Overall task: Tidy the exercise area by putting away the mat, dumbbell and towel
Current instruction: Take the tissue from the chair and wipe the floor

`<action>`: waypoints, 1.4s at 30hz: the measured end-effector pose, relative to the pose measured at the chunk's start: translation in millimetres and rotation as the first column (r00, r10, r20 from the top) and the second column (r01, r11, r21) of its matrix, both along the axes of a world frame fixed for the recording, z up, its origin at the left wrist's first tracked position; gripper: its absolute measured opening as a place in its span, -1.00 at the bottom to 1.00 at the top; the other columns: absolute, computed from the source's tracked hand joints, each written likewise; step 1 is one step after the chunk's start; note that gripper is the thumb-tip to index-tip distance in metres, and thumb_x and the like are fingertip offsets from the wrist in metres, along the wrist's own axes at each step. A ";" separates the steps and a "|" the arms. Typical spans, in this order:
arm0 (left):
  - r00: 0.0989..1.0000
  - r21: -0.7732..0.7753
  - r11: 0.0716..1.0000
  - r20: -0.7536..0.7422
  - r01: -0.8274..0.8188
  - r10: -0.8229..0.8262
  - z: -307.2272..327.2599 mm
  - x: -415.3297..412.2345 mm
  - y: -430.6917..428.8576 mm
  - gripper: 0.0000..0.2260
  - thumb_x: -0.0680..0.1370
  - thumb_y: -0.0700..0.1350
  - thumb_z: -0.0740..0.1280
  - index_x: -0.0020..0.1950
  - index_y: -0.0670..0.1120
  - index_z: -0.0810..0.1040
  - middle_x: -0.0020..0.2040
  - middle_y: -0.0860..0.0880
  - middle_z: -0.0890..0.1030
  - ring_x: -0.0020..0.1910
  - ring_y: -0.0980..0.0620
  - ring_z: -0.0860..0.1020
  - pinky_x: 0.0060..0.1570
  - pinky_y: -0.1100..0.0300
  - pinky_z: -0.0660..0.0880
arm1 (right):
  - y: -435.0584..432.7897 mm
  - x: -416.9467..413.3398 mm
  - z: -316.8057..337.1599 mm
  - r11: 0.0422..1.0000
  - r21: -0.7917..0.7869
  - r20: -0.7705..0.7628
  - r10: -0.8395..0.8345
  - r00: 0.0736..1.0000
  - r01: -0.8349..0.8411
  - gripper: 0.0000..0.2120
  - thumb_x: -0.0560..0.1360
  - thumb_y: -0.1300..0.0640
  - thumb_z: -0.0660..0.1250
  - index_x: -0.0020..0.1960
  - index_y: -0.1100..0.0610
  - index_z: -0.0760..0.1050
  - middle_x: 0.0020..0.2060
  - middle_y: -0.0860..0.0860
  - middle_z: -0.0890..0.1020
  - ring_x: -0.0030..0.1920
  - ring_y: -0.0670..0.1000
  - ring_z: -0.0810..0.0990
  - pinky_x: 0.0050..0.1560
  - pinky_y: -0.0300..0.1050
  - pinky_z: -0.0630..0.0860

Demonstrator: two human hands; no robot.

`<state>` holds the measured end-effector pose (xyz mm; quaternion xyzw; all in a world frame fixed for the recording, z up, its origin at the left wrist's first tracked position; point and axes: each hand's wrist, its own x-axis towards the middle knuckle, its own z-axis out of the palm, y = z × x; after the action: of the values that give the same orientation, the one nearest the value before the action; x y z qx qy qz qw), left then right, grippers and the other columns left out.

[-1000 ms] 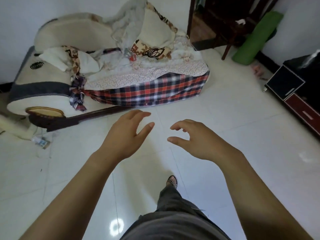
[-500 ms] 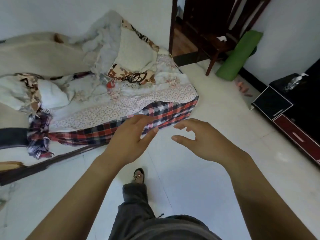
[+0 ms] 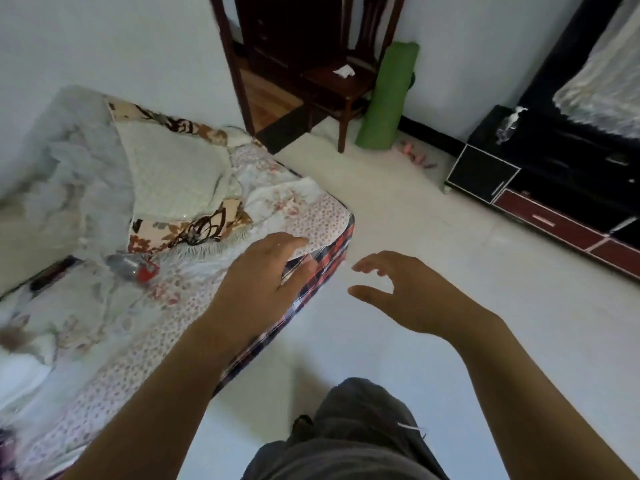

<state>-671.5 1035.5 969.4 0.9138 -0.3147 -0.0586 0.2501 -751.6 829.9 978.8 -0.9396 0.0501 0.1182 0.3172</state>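
A rolled green mat (image 3: pixel 388 95) stands upright against the far white wall, beside a dark wooden chair (image 3: pixel 332 81). A small pink object (image 3: pixel 415 155), perhaps a dumbbell, lies on the floor to the right of the mat's foot. My left hand (image 3: pixel 263 282) hovers over the corner of the sofa (image 3: pixel 322 220), fingers relaxed and holding nothing. My right hand (image 3: pixel 405 292) floats above the white floor with fingers loosely spread, also holding nothing. No towel can be told apart from the cloths on the sofa.
The sofa at the left is heaped with floral and plaid covers and cushions. A black and red TV cabinet (image 3: pixel 540 202) lines the right wall. A white scrap (image 3: pixel 344 71) lies on the chair seat. White tiled floor (image 3: pixel 398 209) stretches towards the mat.
My view has moved forward and turned right: the sofa has slid to the left and nearer, the mat and chair are closer. Both hands stay raised and hold nothing.
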 end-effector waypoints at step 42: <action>0.967 0.103 0.967 -0.129 0.233 -0.219 -16.9 796.2 -586.7 -0.35 0.44 0.38 -0.04 0.39 0.04 0.34 0.30 0.05 0.45 0.24 0.12 0.41 0.25 0.17 0.34 | -583.9 736.3 -4.7 0.949 0.032 0.057 -0.314 0.948 0.313 -0.55 0.46 -0.22 0.26 0.27 -0.05 0.43 0.20 -0.10 0.50 0.21 -0.09 0.45 0.27 -0.01 0.39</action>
<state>124.7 448.8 952.5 0.8799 -0.3980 -0.1585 0.2058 -15.3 246.1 974.1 -0.9194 0.1875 0.0380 0.3437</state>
